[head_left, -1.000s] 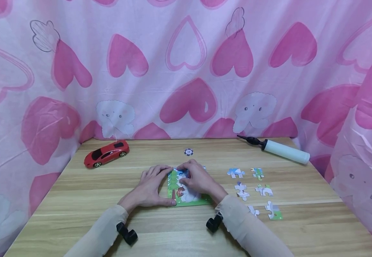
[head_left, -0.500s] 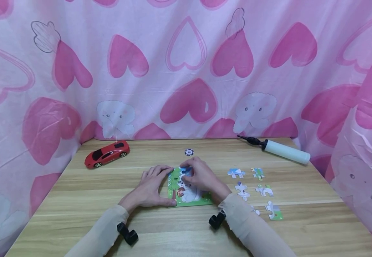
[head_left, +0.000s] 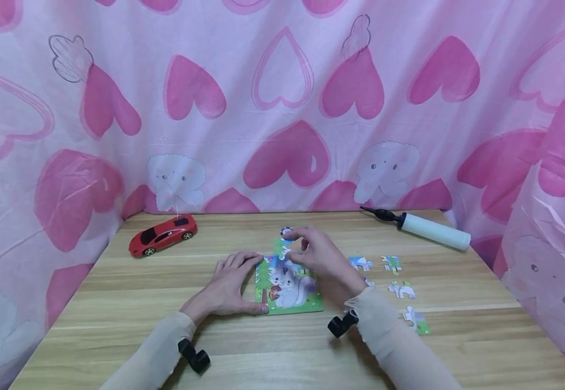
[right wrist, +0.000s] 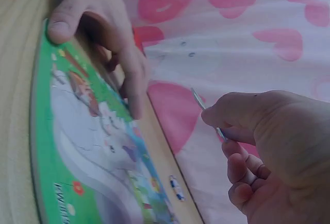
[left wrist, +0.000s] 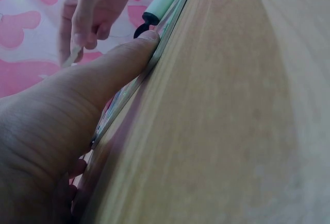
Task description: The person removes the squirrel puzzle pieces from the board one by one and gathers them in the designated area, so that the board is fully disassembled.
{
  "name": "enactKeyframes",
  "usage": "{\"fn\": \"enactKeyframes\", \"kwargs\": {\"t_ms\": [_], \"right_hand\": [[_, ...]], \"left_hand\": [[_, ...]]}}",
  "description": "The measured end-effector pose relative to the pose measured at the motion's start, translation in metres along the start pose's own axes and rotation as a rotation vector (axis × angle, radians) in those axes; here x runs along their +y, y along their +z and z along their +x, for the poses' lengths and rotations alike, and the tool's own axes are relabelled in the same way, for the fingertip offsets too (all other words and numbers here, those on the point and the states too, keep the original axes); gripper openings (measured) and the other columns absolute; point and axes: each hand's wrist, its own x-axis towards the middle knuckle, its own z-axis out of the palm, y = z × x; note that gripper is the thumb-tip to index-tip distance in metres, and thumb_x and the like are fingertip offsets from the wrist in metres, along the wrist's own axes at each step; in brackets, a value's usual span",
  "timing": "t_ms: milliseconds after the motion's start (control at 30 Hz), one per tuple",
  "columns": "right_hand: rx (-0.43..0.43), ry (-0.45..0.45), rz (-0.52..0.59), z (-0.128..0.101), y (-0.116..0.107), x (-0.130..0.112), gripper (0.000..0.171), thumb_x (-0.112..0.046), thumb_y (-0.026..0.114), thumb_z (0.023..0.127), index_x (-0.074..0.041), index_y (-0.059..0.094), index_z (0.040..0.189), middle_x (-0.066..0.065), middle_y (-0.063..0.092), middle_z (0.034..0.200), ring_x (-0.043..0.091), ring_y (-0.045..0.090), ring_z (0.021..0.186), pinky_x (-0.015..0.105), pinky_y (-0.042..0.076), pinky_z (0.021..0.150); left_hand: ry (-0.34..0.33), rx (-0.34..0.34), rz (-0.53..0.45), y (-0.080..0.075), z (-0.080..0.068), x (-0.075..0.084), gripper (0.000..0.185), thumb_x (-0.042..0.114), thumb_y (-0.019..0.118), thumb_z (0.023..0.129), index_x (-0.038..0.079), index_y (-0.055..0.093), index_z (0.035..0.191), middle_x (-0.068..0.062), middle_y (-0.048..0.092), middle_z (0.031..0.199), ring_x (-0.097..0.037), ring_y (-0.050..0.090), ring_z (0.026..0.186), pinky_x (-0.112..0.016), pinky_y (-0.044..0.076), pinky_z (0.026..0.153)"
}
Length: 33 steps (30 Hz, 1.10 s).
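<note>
My left hand (head_left: 231, 284) rests at the left side of a jigsaw puzzle board (head_left: 294, 310), its thumb pressing the near corner and its fingers reaching to the far corner. The board shows a white squirrel-like animal on green. Above the board's far edge, my right hand (head_left: 322, 255) pinches a green and white puzzle piece (head_left: 280, 247) between thumb and forefinger. In the right wrist view that piece (right wrist: 198, 100) appears edge-on, apart from the board. The left wrist view shows the left thumb (left wrist: 118, 64) lying over the board's rim.
Several loose puzzle pieces (head_left: 401, 290) lie to the right, some partly hidden by the right arm. A poker chip (head_left: 286, 231) sits behind the board. At the back stand a red toy car (head_left: 163, 235) on the left and a hand pump (head_left: 435, 230) on the right.
My right hand has risen off the puzzle board and moved back and to the right, with the pinched puzzle piece now showing. The left hand has stayed in place.
</note>
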Motion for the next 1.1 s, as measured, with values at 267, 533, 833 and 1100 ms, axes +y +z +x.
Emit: {"fn": "enactKeyframes", "kwargs": {"t_ms": [267, 533, 833, 1100], "right_hand": [[0.043, 0.018, 0.002, -0.007, -0.023, 0.007, 0.045, -0.016, 0.083, 0.101, -0.017, 0.075, 0.145, 0.01, 0.066, 0.13, 0.025, 0.055, 0.104, 0.039, 0.049, 0.081], [0.098, 0.014, -0.068, -0.018, -0.048, 0.023, 0.045, -0.015, 0.083, 0.101, -0.019, 0.075, 0.144, 0.008, 0.062, 0.121, 0.025, 0.054, 0.102, 0.039, 0.048, 0.08], [0.107, -0.014, -0.102, -0.033, -0.074, 0.044, 0.045, -0.014, 0.082, 0.102, -0.015, 0.073, 0.145, 0.009, 0.064, 0.128, 0.024, 0.055, 0.103, 0.035, 0.048, 0.077], [0.103, -0.015, -0.115, -0.044, -0.088, 0.057, 0.044, -0.013, 0.082, 0.102, -0.01, 0.072, 0.145, 0.007, 0.063, 0.124, 0.024, 0.055, 0.1, 0.032, 0.049, 0.076]], "left_hand": [[0.009, 0.006, -0.015, 0.002, 0.0, 0.0, 0.125, 0.084, 0.085, 0.075, 0.018, 0.042, 0.172, -0.005, 0.038, 0.173, -0.034, 0.033, 0.158, -0.063, 0.031, 0.119], [-0.006, 0.006, -0.004, 0.002, -0.002, -0.001, 0.127, 0.084, 0.085, 0.073, 0.018, 0.042, 0.173, -0.004, 0.038, 0.174, -0.033, 0.033, 0.158, -0.063, 0.029, 0.122], [-0.018, 0.009, 0.003, 0.002, -0.003, 0.0, 0.129, 0.087, 0.085, 0.072, 0.02, 0.041, 0.173, -0.003, 0.038, 0.173, -0.031, 0.033, 0.158, -0.062, 0.029, 0.121], [-0.01, 0.009, -0.002, 0.001, -0.003, 0.001, 0.127, 0.085, 0.085, 0.073, 0.02, 0.041, 0.173, -0.004, 0.038, 0.174, -0.033, 0.034, 0.157, -0.063, 0.029, 0.122]]}}
